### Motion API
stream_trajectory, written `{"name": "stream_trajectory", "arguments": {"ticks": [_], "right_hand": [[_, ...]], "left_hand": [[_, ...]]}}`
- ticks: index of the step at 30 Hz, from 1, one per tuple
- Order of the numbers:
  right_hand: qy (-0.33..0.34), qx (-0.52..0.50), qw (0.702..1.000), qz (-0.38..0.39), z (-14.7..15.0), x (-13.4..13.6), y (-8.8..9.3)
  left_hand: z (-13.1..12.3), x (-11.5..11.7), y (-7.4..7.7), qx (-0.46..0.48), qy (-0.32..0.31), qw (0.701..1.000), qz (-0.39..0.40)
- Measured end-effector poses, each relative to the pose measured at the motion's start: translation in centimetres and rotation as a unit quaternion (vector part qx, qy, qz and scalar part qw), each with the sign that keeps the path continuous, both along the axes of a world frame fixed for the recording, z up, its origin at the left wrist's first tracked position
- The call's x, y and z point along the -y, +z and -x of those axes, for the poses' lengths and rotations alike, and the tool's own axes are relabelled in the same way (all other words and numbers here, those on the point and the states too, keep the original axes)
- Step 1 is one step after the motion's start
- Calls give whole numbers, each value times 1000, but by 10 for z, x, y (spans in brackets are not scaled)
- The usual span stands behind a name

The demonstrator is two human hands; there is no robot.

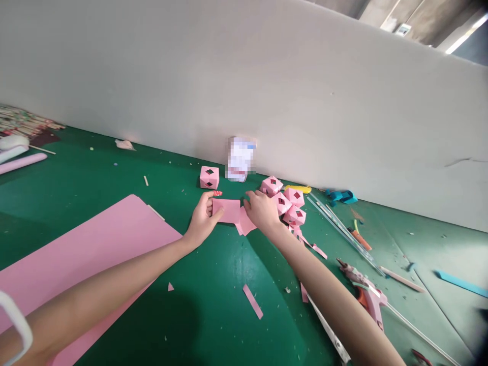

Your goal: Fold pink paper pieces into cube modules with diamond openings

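My left hand [204,216] is closed on a folded piece of pink paper [227,210], thumb on top. Red wrapping or colour shows on one of its fingertips. Beside that paper, more small pink paper pieces [246,222] lie under and next to my right hand [263,209]. That right hand has loosely bent fingers that look apart, and I see nothing between them. Just past it sit several folded pink paper boxes [294,215] with diamond-shaped holes. A single pink box [209,178] stands beyond my left hand.
A large pink sheet [125,229] lies under my left forearm. A phone [240,158] leans against the grey wall. To the right are a glue gun [368,292], clear sticks [343,234], scissors [330,330] and a yellow tool [299,189]. Paper scraps dot the green table.
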State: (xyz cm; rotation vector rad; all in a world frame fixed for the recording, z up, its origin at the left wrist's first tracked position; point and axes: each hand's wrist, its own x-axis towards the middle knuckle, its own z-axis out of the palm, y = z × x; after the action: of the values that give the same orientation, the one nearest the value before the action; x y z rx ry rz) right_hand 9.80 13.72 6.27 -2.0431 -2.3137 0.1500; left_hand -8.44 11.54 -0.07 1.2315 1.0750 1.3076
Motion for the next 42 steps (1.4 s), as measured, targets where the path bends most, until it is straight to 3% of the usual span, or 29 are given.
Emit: {"name": "stream_trajectory", "arguments": {"ticks": [7, 12, 22, 28, 32, 35, 38, 42], "right_hand": [[-90, -42, 994, 50, -5, 37, -13], [-87, -85, 990, 76, -3, 34, -13], [-73, -226, 970, 57, -8, 30, -21], [-76, -343, 936, -30, -18, 17, -3], [-8, -400, 915, -49, -25, 16, 18], [66, -381, 921, -47, -24, 17, 22], [127, -304, 943, -40, -17, 17, 12], [168, -266, 948, -39, -4, 16, -7]], "left_hand": [[3, 0, -5, -4, 15, 1000, -15], [3, -1, -7, -11, 16, 1000, -16], [1, 0, -1, -10, 6, 1000, 3], [0, 3, 2, -61, -41, 997, -11], [1, 4, 6, -94, -55, 994, -17], [2, 5, 7, -107, -60, 992, -20], [2, 6, 7, -107, -74, 991, -22], [1, 8, 7, -159, -91, 982, -38]]}}
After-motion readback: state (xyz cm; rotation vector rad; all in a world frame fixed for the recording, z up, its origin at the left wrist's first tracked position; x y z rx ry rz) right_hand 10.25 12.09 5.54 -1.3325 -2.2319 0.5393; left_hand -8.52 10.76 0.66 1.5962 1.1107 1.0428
